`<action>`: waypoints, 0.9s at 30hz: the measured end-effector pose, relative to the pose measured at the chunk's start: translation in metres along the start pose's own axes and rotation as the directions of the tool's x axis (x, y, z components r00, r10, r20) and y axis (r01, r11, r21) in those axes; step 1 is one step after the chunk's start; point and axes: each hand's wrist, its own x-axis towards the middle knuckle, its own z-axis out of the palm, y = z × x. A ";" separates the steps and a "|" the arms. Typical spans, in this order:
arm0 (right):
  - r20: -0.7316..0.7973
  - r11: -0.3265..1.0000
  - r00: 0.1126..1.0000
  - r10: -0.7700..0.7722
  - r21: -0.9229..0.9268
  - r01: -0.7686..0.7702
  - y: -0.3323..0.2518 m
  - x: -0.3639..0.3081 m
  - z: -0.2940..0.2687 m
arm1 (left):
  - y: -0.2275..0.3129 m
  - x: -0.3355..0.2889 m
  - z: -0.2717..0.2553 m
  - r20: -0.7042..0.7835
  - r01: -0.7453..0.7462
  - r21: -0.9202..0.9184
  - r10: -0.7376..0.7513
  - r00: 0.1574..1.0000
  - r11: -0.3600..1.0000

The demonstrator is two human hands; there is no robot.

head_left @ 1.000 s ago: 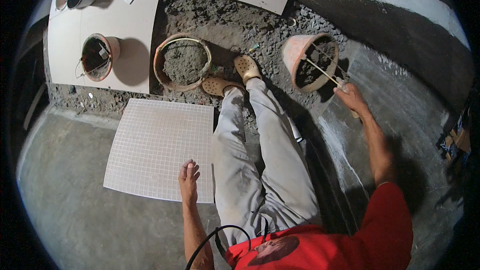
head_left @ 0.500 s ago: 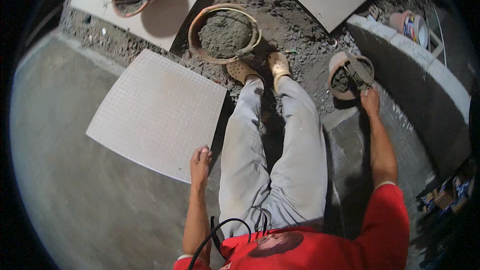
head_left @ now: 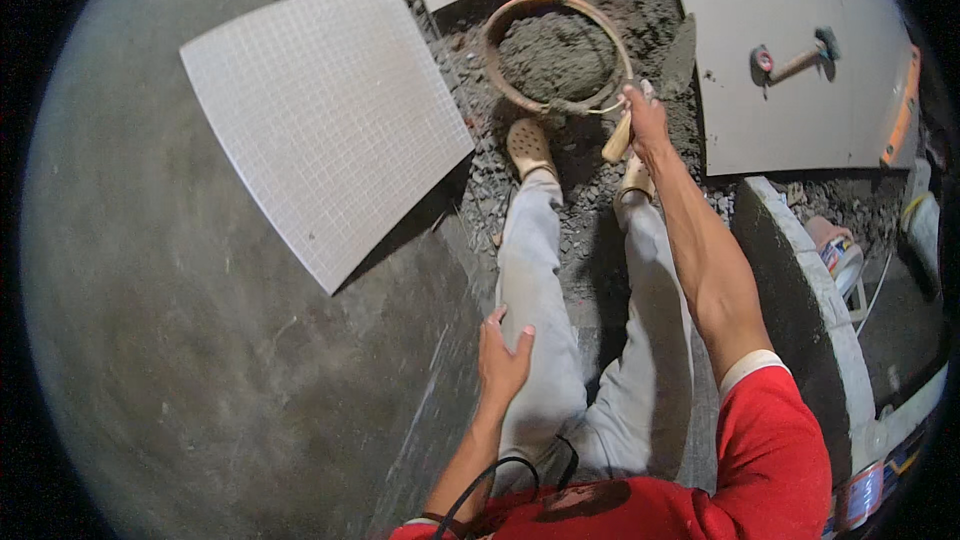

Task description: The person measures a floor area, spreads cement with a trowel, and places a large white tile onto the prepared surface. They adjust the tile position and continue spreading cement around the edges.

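My right hand point(head_left: 648, 122) grips a trowel by its wooden handle point(head_left: 618, 140), beside the right rim of a round bucket point(head_left: 492, 50). The trowel's grey, mortar-smeared blade point(head_left: 680, 55) points away from me. Grey wet mortar point(head_left: 560, 55) heaps up inside the bucket. Over my left thigh, my left hand point(head_left: 503, 360) is open with thumb and fingers apart, holding nothing. Left of the bucket lies a large white tile point(head_left: 330, 130) with a fine grid pattern, its near corner toward me.
A hammer point(head_left: 805, 60), a tape measure point(head_left: 763, 60) and an orange level point(head_left: 903, 105) lie on a pale tile point(head_left: 790, 130) at the far right. A low curved wall point(head_left: 800, 270) runs along my right. Gravel and rubble point(head_left: 490, 195) surround my feet.
My right hand has brought the trowel from the small bucket at right to the larger mortar bucket. My left hand has left the tile's near corner. The view has shifted right.
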 end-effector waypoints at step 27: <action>0.214 0.584 0.975 0.053 -0.799 0.144 -0.086 -0.291 0.086 | -0.150 0.087 0.091 -0.096 -0.029 -0.892 -0.126 0.987 0.452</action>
